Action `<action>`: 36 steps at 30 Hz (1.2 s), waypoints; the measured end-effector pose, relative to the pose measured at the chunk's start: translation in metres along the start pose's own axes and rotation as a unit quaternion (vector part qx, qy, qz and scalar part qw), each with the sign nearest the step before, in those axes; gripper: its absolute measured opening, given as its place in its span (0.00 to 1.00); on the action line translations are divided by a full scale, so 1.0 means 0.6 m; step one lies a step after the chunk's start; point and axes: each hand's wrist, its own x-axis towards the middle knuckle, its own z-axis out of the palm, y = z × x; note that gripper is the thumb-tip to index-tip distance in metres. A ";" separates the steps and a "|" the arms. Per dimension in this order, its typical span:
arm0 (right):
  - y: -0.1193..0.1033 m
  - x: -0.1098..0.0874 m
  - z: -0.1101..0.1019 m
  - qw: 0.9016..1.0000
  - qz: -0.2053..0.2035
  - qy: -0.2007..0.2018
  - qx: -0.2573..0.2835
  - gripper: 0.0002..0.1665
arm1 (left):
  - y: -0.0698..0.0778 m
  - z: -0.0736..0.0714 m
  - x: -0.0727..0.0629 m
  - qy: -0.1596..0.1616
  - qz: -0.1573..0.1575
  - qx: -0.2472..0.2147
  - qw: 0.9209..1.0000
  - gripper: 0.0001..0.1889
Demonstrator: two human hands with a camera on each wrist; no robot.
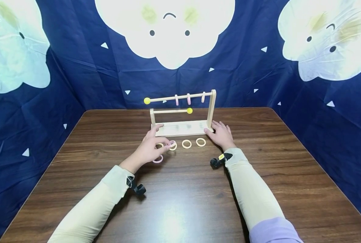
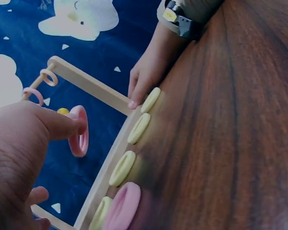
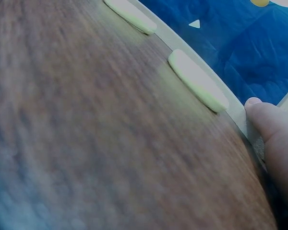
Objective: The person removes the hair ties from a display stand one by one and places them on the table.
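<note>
"Where was the pink ring?"
"At seven o'clock from the wooden stand, pinched in the left hand; the right hand, fingers extended, touched the base."
"Heavy?"
"It looked light, stiff; its rim seemed the best hold."

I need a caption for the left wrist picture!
A left hand holds a round pink ring near a pale wooden rack.
</note>
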 end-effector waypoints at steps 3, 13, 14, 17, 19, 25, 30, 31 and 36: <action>0.001 0.001 0.001 1.000 -0.001 0.001 0.000 0.43 | -0.002 0.008 -0.002 -0.010 0.020 0.013 1.000 0.03; -0.001 0.000 -0.001 1.000 -0.002 0.000 0.005 0.44 | -0.011 0.022 -0.012 -0.045 0.092 0.107 0.989 0.02; -0.002 0.000 -0.002 1.000 -0.002 0.001 0.007 0.44 | -0.011 0.022 -0.012 -0.048 0.099 0.117 0.987 0.03; -0.002 0.001 -0.003 1.000 -0.003 0.002 0.007 0.44 | -0.010 0.022 -0.014 -0.062 0.109 0.133 0.983 0.03; -0.002 0.001 -0.003 1.000 -0.004 0.002 0.007 0.44 | -0.008 0.022 -0.014 -0.075 0.105 0.136 0.982 0.03; -0.004 0.001 -0.004 1.000 -0.003 0.004 0.005 0.43 | -0.010 0.023 -0.014 -0.096 0.092 0.144 0.981 0.04; -0.004 0.001 -0.004 1.000 0.000 0.001 0.000 0.43 | -0.014 0.025 -0.013 -0.101 0.088 0.144 0.980 0.03; -0.003 0.000 -0.004 1.000 0.001 0.000 0.001 0.43 | -0.015 0.025 -0.013 -0.102 0.088 0.144 0.980 0.03; -0.001 0.001 -0.002 1.000 0.002 -0.002 0.001 0.43 | -0.014 0.026 -0.013 -0.104 0.084 0.147 0.980 0.03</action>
